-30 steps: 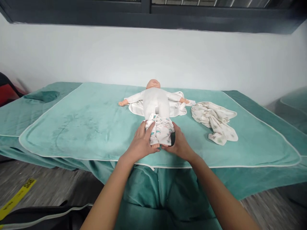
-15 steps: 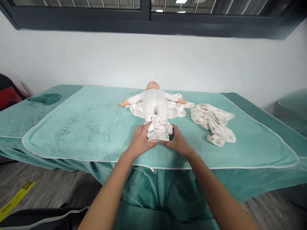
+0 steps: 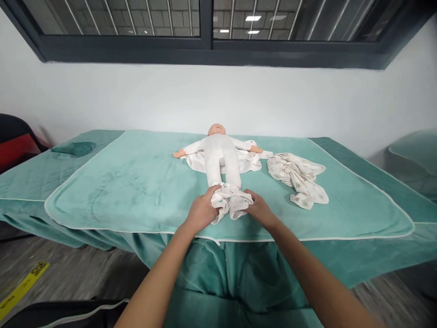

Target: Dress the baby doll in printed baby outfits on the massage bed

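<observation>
A baby doll in a white body covering lies on its back, head toward the wall and arms spread. Bunched around its lower legs are small patterned baby pants, which hide its feet. My left hand grips the left side of the pants, thumb on top. On the other side my right hand pinches the fabric by the right leg. Both hands are closed on the cloth. Under the doll's back and arms a white baby garment is spread out.
A crumpled patterned baby garment lies to the right of the doll. Everything rests on a green blanket with white edging over a green-covered bed. Behind are a white wall and a dark-framed window. A red and black chair stands at left.
The pants have been drawn off the feet end toward me and are more bunched; more of the doll's legs show above them. My view has tilted slightly up.
</observation>
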`<state>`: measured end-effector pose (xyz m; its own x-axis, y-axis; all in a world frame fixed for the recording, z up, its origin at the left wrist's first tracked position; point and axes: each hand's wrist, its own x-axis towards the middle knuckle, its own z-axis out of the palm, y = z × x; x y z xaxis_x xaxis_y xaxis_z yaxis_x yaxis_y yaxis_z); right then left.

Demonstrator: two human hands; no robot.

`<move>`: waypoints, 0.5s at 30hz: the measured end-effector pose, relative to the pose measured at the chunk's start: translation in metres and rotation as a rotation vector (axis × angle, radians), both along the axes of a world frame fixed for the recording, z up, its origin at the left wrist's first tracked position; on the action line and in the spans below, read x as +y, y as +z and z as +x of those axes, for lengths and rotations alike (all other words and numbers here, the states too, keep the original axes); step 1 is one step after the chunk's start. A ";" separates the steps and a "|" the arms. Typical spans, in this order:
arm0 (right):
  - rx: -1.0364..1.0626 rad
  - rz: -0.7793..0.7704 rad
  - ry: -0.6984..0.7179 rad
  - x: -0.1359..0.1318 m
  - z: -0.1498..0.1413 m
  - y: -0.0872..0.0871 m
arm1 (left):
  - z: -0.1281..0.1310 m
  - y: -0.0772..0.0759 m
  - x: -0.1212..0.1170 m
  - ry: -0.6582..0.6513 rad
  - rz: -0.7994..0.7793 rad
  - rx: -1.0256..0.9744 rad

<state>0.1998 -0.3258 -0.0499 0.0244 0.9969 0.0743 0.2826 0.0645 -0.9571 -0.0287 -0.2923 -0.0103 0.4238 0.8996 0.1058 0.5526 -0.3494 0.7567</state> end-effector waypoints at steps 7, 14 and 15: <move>0.490 -0.191 0.218 -0.017 0.000 0.022 | -0.014 0.041 -0.010 -0.125 -0.327 -0.345; 0.437 -0.132 0.290 -0.012 -0.001 0.078 | -0.033 0.093 0.000 -0.344 -0.469 -0.303; 0.356 -0.126 0.339 -0.011 0.001 0.090 | -0.035 0.106 0.002 -0.456 -0.455 -0.231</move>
